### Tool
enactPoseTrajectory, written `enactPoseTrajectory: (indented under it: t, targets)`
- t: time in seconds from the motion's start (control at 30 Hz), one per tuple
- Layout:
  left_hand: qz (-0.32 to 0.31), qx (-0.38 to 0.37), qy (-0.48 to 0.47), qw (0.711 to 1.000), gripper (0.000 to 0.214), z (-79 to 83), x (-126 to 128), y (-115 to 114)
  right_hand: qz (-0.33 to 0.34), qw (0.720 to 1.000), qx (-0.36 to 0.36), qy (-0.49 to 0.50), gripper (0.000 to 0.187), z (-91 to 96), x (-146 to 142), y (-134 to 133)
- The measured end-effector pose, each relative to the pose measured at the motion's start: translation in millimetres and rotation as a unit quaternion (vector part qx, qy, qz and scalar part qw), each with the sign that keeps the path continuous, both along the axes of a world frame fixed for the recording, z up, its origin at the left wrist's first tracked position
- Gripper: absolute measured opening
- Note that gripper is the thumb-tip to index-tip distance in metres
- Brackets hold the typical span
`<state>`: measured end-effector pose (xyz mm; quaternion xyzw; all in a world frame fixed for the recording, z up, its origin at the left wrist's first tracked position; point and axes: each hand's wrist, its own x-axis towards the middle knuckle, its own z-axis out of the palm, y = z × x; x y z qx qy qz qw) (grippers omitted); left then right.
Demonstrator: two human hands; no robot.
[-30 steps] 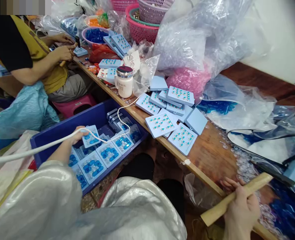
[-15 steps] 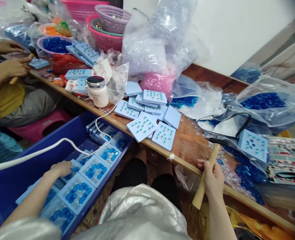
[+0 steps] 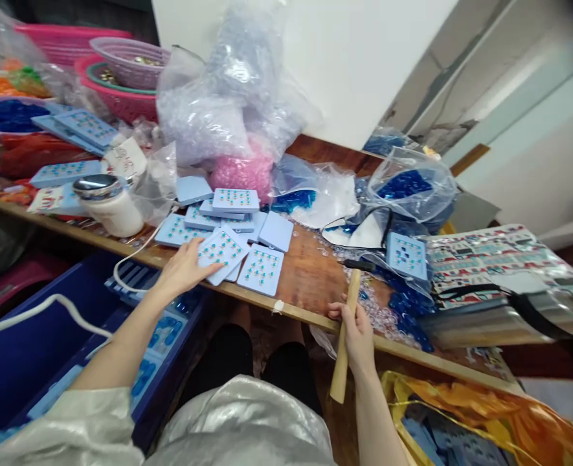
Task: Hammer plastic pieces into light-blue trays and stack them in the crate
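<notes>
Over the scuffed wooden workbench (image 3: 305, 275), the right hand (image 3: 357, 336) closes around a wooden-handled hammer (image 3: 350, 291).
Nearby, the left hand (image 3: 182, 268) lies flat, fingers (image 3: 208, 260) spread and gripping nothing, on a pale blue square plastic tray with teal studs (image 3: 230, 246) near the bench edge.

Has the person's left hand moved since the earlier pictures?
Yes: the left hand has left the blue crate and moved forward, past the wooden table's edge, to rest above the tabletop.
</notes>
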<state>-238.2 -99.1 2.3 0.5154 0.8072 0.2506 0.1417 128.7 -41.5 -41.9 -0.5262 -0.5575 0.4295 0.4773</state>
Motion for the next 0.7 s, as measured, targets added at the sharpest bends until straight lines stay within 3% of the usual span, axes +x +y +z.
enactPoseTrajectory:
  t: [0.1,0.23,0.33,0.4,0.53,0.63,0.7]
  targets:
    - [-0.012,0.047,-0.07,0.996,0.075,10.6,23.5,14.2,-0.002,0.999,-0.008,0.036,0.045,-1.9,1.9,3.1]
    - [-0.062,0.079,-0.169,0.98,0.069,7.0,102.9,46.9,-0.003,0.997,-0.018,0.081,0.041,-2.7,2.1,7.3]
    - [-0.122,0.07,-0.07,0.988,0.066,-7.3,162.7,72.8,0.007,0.994,-0.026,0.101,0.039,-2.4,3.6,8.4]
    - [-0.155,0.051,0.026,0.986,0.06,-15.6,187.8,80.0,0.015,0.995,-0.02,0.101,0.039,-2.1,4.9,10.4]
    - [-0.257,0.086,0.15,0.951,0.048,-23.3,200.1,69.5,0.045,0.999,0.012,0.021,0.037,0.8,7.6,18.9]
    - [-0.332,0.08,0.175,0.923,0.041,-18.4,192.1,62.5,0.086,0.996,0.007,-0.031,0.034,4.5,9.8,24.8]
    - [-0.374,0.058,0.174,0.909,0.038,-11.2,186.0,69.8,0.093,0.995,0.0,-0.04,0.034,6.3,10.8,26.8]
